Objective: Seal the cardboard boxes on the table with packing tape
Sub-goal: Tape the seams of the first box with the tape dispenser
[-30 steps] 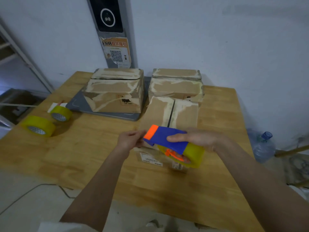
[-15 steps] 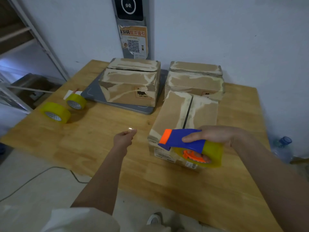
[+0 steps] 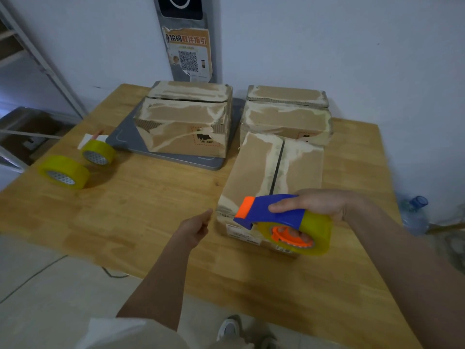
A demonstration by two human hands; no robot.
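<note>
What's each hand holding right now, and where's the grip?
The right hand grips the tape dispenser over its blue top, fingers through the roll's orange core. The left hand holds nothing.

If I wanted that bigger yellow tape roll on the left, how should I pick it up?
The larger tape roll lies on its side, its core facing the table's near edge. Come from above and grip across the outer yellow band, or hook fingers into the core from the front.

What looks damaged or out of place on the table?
All three boxes look worn: pale torn patches where old tape stripped the surface. The left box has a ripped front corner and sits on a grey board. The near box shows an open seam on top, untaped. Nothing is spilled.
</note>
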